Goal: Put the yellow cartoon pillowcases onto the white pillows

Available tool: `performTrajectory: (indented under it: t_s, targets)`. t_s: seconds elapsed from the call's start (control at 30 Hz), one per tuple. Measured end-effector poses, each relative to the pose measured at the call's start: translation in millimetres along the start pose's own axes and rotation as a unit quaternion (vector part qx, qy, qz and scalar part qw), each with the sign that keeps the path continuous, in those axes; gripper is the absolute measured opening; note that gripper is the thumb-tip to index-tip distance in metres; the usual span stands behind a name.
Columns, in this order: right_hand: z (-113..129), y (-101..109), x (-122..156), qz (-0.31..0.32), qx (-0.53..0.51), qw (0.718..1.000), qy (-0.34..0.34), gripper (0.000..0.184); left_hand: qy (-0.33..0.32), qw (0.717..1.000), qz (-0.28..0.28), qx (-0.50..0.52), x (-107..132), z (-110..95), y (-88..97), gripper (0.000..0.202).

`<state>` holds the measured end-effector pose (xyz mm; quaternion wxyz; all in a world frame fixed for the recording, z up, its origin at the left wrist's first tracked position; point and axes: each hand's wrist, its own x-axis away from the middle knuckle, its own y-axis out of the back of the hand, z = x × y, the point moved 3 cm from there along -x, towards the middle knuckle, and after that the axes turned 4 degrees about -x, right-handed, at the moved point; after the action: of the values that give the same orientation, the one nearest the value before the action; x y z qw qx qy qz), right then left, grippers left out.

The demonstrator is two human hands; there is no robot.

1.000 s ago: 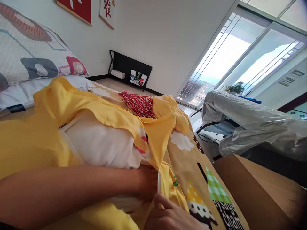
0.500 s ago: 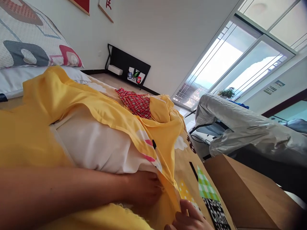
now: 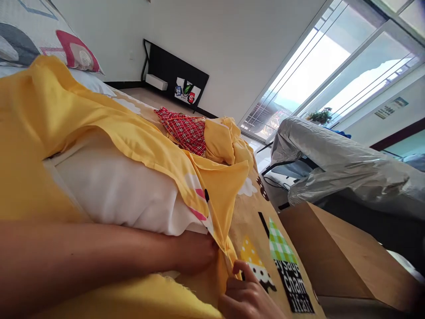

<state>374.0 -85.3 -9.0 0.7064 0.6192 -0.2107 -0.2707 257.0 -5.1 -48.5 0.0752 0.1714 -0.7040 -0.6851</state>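
Yellow cloth (image 3: 149, 155) is lying on the bed (image 3: 244, 217), partly over white cloth (image 3: 122, 190); the right hand (image 3: 249, 294) is pinching the yellow edge, best kept taut; whether the left hand's (image 3: 199, 251) half-hidden fingers are gripping, I'm not telling from here

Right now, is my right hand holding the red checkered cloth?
No, the right hand pinches the yellow cloth, while the red checkered cloth lies farther off.
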Motion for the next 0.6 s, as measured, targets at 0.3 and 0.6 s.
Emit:
performTrajectory:
  t_s: [0.3,0.6]
  targets:
    - [18,56,-17,-0.017,0.109,0.993,0.032,0.026,0.265,0.942,0.048,0.198,7,22,18.5,0.031]
    - [11,67,-20,-0.009,0.105,0.994,0.038,0.025,0.064,0.982,-0.096,0.149,11,13,29.1,0.012]
